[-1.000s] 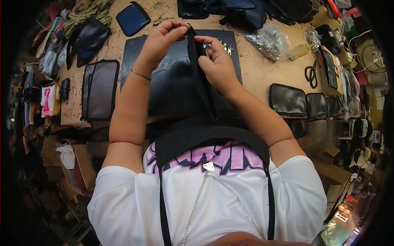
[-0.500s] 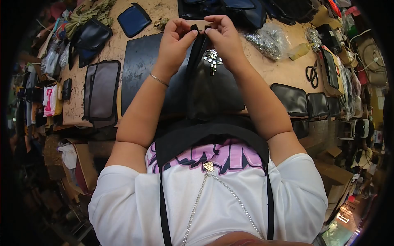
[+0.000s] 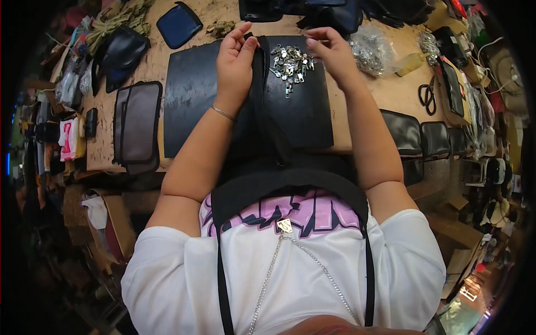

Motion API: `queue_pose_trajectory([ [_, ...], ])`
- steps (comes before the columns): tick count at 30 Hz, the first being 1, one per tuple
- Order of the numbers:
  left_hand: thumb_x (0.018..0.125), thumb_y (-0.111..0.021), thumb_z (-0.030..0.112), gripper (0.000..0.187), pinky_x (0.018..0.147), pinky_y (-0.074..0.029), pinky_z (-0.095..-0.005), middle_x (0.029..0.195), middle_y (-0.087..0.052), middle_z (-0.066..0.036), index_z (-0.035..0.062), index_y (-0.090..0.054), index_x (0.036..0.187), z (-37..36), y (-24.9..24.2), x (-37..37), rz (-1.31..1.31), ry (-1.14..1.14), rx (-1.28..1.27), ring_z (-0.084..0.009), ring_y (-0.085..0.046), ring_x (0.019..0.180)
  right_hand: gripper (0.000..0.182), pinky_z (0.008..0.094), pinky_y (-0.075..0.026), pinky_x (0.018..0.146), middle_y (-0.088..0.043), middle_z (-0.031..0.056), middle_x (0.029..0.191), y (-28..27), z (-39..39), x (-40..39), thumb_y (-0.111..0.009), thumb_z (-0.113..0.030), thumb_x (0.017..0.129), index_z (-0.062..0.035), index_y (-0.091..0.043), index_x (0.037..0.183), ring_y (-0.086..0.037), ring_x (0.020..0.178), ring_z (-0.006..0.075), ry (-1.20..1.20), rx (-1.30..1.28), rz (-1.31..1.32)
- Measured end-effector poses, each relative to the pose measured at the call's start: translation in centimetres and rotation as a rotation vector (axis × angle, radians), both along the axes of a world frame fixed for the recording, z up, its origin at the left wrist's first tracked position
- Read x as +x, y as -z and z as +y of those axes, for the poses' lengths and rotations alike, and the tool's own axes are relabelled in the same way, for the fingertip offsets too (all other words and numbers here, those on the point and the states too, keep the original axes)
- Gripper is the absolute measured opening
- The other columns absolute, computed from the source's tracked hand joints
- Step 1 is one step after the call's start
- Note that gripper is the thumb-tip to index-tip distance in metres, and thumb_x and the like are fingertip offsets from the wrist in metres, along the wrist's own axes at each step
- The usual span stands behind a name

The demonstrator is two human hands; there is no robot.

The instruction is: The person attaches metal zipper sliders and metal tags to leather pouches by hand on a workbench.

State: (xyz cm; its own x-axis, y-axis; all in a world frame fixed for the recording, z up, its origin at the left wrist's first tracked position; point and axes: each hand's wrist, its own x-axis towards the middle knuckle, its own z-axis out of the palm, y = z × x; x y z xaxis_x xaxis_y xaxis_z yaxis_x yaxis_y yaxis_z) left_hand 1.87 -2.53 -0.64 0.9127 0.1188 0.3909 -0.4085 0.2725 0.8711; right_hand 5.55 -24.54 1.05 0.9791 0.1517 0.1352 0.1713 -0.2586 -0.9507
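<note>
My left hand (image 3: 237,56) is pinched at the top of a long black zipper strip (image 3: 259,84), which hangs down over the dark mat (image 3: 192,95) toward my lap. My right hand (image 3: 335,56) is off the strip, its thumb and forefinger apart, just right of a pile of silvery zipper sliders (image 3: 290,62). The sliders lie loose on the mat's upper right part. Whether a small slider sits in the right fingers is too small to make out, but none shows.
Dark mesh panels (image 3: 137,123) lie at the left, near a blue-black pouch piece (image 3: 178,26). To the right are a plastic bag of metal parts (image 3: 374,50), scissors (image 3: 427,99) and black pouches (image 3: 401,133). A cardboard box (image 3: 111,223) stands below left.
My right hand has let go of the black strip and moved right, uncovering the slider pile. My left hand still grips the strip, which now hangs narrower and farther left.
</note>
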Motion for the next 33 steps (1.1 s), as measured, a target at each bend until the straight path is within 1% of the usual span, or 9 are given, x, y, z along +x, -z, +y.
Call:
queue_pose_trajectory([
  [1,0.102,-0.058,0.013,0.024,0.083,-0.048,-0.0205,0.101,-0.063,-0.003,0.0005,-0.055,0.122,0.1,-0.3,-0.1,0.011,0.003,0.005,-0.0072,-0.058,0.096,0.022,0.0353,-0.055,0.081,-0.065,0.0075,0.104,0.0,-1.2,0.1,-0.065,-0.011,0.091,-0.0037,-0.066,0.112,-0.067,0.093,0.0207,0.052,-0.205,-0.067],
  [4,0.101,-0.060,0.012,0.020,0.086,-0.045,-0.0202,0.100,-0.062,-0.002,0.0001,-0.059,0.117,0.2,-0.5,-0.6,0.139,0.085,-0.096,-0.0070,-0.057,0.092,0.022,0.0351,-0.052,0.080,-0.066,0.0065,0.102,2.9,-3.2,-0.2,-0.069,-0.014,0.089,-0.0064,-0.068,0.110,-0.066,0.094,0.0215,-0.120,-0.642,-0.332],
  [7,0.102,-0.058,0.016,0.021,0.081,-0.048,-0.0201,0.098,-0.066,-0.005,0.0020,-0.058,0.118,0.9,-0.2,-0.5,0.103,0.091,-0.062,-0.0075,-0.060,0.089,0.024,0.0349,-0.051,0.083,-0.066,0.0092,0.103,2.6,-1.9,-1.5,-0.070,-0.012,0.086,-0.0050,-0.069,0.109,-0.065,0.098,0.0248,0.037,-0.760,-0.351],
  [10,0.102,-0.058,0.016,0.020,0.078,-0.049,-0.0205,0.097,-0.066,-0.005,0.0036,-0.058,0.118,1.8,0.1,0.4,0.072,0.066,-0.135,-0.0081,-0.060,0.088,0.021,0.0395,-0.050,0.085,-0.066,0.0158,0.104,4.0,-1.8,-0.4,-0.069,-0.012,0.085,-0.0049,-0.069,0.105,-0.064,0.099,0.0310,0.030,-0.665,-0.329],
  [13,0.102,-0.058,0.016,0.019,0.078,-0.050,-0.0212,0.097,-0.065,-0.004,0.0041,-0.057,0.117,2.4,-0.1,0.3,0.133,0.144,-0.268,-0.0091,-0.061,0.087,0.017,0.0389,-0.051,0.084,-0.067,0.0155,0.101,3.6,-2.1,0.3,-0.068,-0.011,0.085,-0.0037,-0.069,0.100,-0.065,0.095,0.0310,0.019,-0.600,-0.166],
  [22,0.102,-0.057,0.015,0.015,0.075,-0.051,-0.0211,0.096,-0.065,-0.004,0.0051,-0.057,0.114,3.9,0.1,1.4,0.142,0.165,-0.282,-0.0095,-0.062,0.084,0.015,0.0279,-0.051,0.079,-0.068,0.0058,0.091,2.1,-2.0,-0.2,-0.067,-0.010,0.089,-0.0022,-0.067,0.102,-0.064,0.087,0.0130,0.050,-0.374,-0.084],
  [25,0.102,-0.056,0.016,0.015,0.074,-0.052,-0.0213,0.095,-0.065,-0.004,0.0061,-0.058,0.114,4.1,0.0,1.4,0.161,0.279,-0.333,-0.0091,-0.062,0.082,0.015,0.0246,-0.050,0.081,-0.068,0.0025,0.093,0.4,-0.9,-0.7,-0.066,-0.009,0.092,-0.0021,-0.068,0.104,-0.063,0.089,0.0097,0.036,-0.268,0.016],
  [28,0.103,-0.056,0.016,0.014,0.074,-0.053,-0.0219,0.095,-0.066,-0.004,0.0064,-0.058,0.113,4.2,0.1,1.9,0.183,0.298,-0.339,-0.0095,-0.063,0.082,0.017,0.0258,-0.050,0.084,-0.069,0.0023,0.094,-0.2,0.7,-1.0,-0.065,-0.011,0.093,-0.0023,-0.069,0.107,-0.063,0.089,0.0106,-0.106,0.058,-0.011],
  [33,0.101,-0.058,0.013,0.013,0.080,-0.052,-0.0227,0.098,-0.067,-0.005,0.0055,-0.058,0.111,3.2,0.0,1.8,0.151,0.252,-0.260,-0.0112,-0.064,0.089,0.021,0.0237,-0.050,0.084,-0.069,0.0021,0.099,-3.7,2.6,-2.1,-0.068,-0.007,0.091,-0.0008,-0.068,0.111,-0.062,0.091,0.0085,-0.333,0.263,0.128],
])
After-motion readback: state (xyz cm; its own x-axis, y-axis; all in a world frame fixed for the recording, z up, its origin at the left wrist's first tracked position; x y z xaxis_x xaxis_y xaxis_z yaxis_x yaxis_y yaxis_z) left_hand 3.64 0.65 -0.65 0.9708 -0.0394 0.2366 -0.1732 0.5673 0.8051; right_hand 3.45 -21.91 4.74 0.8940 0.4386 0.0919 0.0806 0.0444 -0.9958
